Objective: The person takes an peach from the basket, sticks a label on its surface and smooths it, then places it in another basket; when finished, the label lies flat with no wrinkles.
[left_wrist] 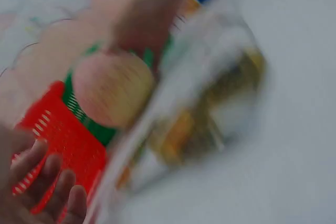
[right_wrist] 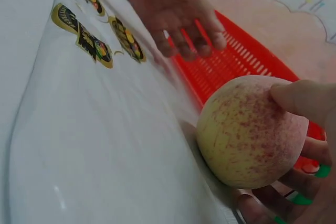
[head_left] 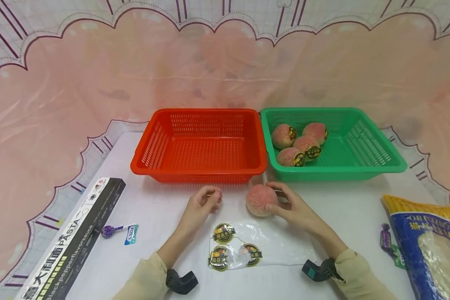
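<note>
Your right hand [head_left: 292, 206] grips one unlabelled peach [head_left: 261, 200] on the table before the empty red basket [head_left: 198, 171], your left hand [head_left: 204, 204] loosely curled, four stickered peaches [head_left: 300, 146] already in the green basket [head_left: 360, 166]

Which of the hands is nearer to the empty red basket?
Left. The left hand hovers just in front of the red basket's near wall, fingers loosely curled, holding nothing. The right hand is off to the basket's right, gripping a peach.
</note>
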{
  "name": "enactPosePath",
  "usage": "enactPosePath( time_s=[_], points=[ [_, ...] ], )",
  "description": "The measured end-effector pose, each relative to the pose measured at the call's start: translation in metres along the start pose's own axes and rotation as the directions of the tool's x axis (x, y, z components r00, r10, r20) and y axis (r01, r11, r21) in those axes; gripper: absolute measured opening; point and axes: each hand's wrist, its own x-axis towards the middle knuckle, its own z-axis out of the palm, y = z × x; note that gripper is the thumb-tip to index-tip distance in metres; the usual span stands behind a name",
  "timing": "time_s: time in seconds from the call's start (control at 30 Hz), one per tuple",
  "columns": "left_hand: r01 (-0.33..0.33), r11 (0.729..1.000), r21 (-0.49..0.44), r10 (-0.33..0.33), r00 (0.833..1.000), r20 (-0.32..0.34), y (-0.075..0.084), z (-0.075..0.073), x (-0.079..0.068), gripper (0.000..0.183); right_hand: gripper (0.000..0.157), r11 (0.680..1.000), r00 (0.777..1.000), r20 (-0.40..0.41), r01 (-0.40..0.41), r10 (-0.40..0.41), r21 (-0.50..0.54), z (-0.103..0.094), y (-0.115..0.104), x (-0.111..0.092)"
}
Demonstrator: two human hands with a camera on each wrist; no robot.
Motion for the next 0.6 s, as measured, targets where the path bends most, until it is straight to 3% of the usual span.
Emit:
enactPosePath(
  time_s=[0.03, 0.1, 0.13, 0.2, 0.27, 0.47, 0.53, 0.6],
  points=[
    [-0.081, 0.984, 0.156, 0.073, 0.996, 0.057, -0.005, 0.000, 0.000, 0.019, 0.060, 1.000, 1.000, -0.003, -0.005, 0.005, -0.007, 0.000, 0.000, 0.000],
    [-0.264, 0.887, 0.380, 0.216, 0.962, 0.165, -0.014, -0.001, -0.001, 0.017, 0.061, 1.000, 1.000, -0.005, -0.006, 0.006, -0.019, -0.001, -0.002, 0.000],
    [-0.342, 0.828, 0.445, 0.273, 0.938, 0.213, -0.018, -0.001, -0.002, 0.017, 0.062, 1.000, 1.000, -0.006, -0.007, 0.007, -0.024, 0.000, -0.003, -0.001],
    [-0.432, 0.755, 0.494, 0.326, 0.900, 0.288, -0.021, -0.003, -0.005, 0.019, 0.062, 1.000, 1.000, -0.011, 0.003, -0.003, -0.028, 0.002, -0.005, -0.003],
    [-0.478, 0.707, 0.521, 0.352, 0.877, 0.327, -0.024, -0.005, -0.007, 0.023, 0.061, 1.000, 1.000, -0.013, 0.012, -0.012, -0.025, 0.005, -0.007, -0.006],
    [-0.554, 0.583, 0.594, 0.344, 0.831, 0.437, -0.027, -0.003, -0.011, 0.029, 0.062, 1.000, 1.000, -0.021, -0.015, 0.014, -0.008, 0.010, -0.005, -0.013],
    [-0.570, 0.547, 0.613, 0.326, 0.819, 0.472, -0.027, -0.003, -0.011, 0.032, 0.062, 1.000, 1.000, -0.020, -0.015, 0.015, -0.012, 0.010, -0.003, -0.014],
    [-0.578, 0.534, 0.617, 0.310, 0.813, 0.493, -0.026, -0.004, -0.010, 0.035, 0.062, 1.000, 1.000, -0.020, -0.013, 0.013, -0.018, 0.010, -0.001, -0.012]
  ],
)
